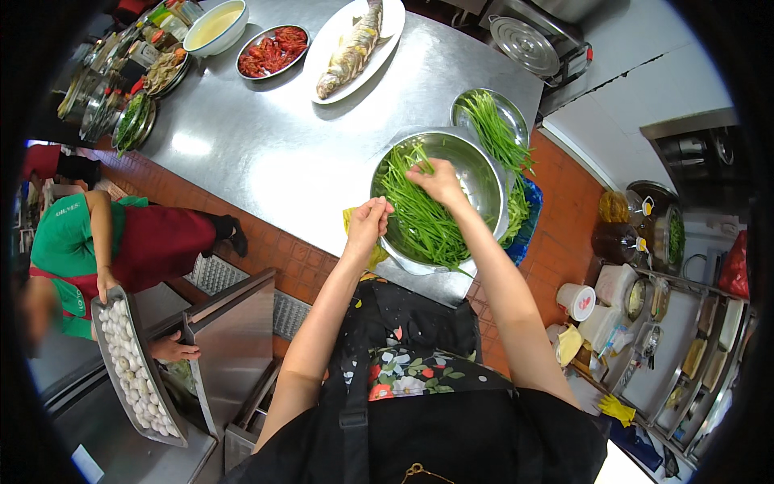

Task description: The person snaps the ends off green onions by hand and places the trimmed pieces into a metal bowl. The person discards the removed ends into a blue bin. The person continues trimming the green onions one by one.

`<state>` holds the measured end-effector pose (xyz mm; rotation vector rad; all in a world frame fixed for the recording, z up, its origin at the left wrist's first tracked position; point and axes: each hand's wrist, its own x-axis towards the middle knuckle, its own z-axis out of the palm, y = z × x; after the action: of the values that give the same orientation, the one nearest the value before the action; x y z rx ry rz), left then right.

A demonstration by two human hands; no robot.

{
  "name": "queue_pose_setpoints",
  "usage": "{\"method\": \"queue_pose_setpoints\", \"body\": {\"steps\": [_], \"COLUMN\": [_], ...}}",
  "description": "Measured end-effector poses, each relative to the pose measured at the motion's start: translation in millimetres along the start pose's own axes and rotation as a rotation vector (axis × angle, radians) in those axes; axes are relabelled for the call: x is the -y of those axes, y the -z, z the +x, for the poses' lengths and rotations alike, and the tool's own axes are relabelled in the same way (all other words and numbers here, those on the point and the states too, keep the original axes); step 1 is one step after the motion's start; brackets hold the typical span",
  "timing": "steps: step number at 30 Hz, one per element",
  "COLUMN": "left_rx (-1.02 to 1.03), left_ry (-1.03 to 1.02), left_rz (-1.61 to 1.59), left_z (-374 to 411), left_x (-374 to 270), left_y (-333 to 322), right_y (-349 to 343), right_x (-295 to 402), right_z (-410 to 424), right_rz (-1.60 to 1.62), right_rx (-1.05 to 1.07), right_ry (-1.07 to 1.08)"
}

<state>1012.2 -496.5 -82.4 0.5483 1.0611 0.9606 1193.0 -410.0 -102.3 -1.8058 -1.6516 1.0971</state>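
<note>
A large steel bowl (484,181) stands at the corner of the steel table, holding a heap of long green stalks (423,218), perhaps chives. Over the heap, my right hand (436,180) has its fingertips closed on a few of the stalks. My left hand (367,225) is at the bowl's left rim with thumb and fingers pinched together; whether a thin stalk lies between them cannot be told. Behind the bowl, more green stalks (493,124) lie in a round steel dish (513,112) and hang over its edge. Something yellow (376,257) shows beside the bowl below my left hand.
Across the steel table (272,145) are a fish on a white oval plate (387,48), a dish of red crayfish (275,53) and a white bowl (233,39). A co-worker at left holds a tray of white bulbs or mushrooms (130,375) by an open steel door (233,351).
</note>
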Motion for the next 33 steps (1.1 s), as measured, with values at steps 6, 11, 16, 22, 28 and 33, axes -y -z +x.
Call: {"method": "queue_pose_setpoints", "body": {"steps": [6, 11, 16, 22, 28, 33], "left_rx": [-0.028, -0.049, 0.029, 0.233, 0.545, 0.583], "left_ry": [-0.017, -0.051, -0.099, -0.287, -0.442, -0.371], "left_rz": [-0.008, -0.031, 0.074, 0.33, 0.611, 0.611], "left_z": [-9.1, -7.7, -1.8, 3.4, 11.2, 17.5], "left_x": [-5.7, -8.8, -28.2, -58.7, -47.7, -25.0], "left_y": [4.0, 8.9, -14.3, -65.7, -99.6, -79.5], "right_y": [-44.7, 24.2, 84.6, 111.5, 130.3, 184.1], "right_x": [-28.5, 25.1, 55.8, 69.6, 82.8, 72.6], "right_z": [17.4, -14.1, -40.4, -64.3, -73.7, -75.3], "right_rz": [-0.007, 0.557, 0.904, 1.021, 1.151, 1.36], "right_rx": [-0.172, 0.007, 0.155, 0.091, -0.042, -0.449], "right_ry": [0.02, -0.127, -0.055, 0.07, 0.151, 0.247]}}
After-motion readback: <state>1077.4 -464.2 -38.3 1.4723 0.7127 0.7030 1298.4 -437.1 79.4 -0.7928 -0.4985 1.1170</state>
